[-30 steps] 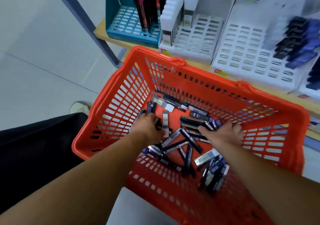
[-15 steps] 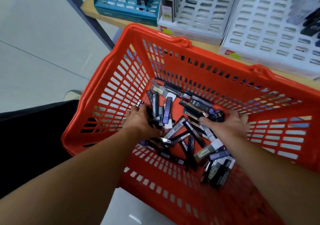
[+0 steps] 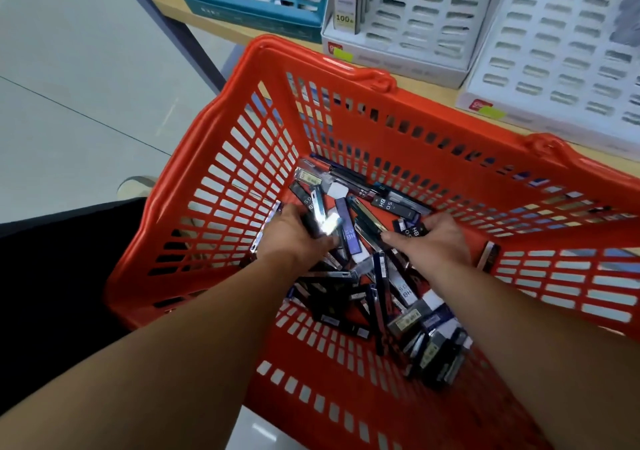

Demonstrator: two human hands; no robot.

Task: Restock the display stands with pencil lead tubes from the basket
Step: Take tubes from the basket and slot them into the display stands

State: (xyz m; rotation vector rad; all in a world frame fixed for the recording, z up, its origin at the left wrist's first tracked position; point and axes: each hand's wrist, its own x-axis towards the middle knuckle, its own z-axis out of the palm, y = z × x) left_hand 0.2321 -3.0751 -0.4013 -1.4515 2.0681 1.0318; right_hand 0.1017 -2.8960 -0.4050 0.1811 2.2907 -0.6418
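Both arms reach down into the orange basket (image 3: 225, 186), where the lead tubes (image 3: 381, 287) lie in a loose heap on its floor. The left grip (image 3: 294, 238) is curled round a few of them, their ends sticking up past the fingers. The right grip (image 3: 434, 242) is also curled, its fingers closed over tubes marked HB near the far wall. Beyond the basket, a teal stand (image 3: 249, 10) and two white stands (image 3: 415, 34) sit on the wooden counter (image 3: 173, 3), most of their slots unfilled.
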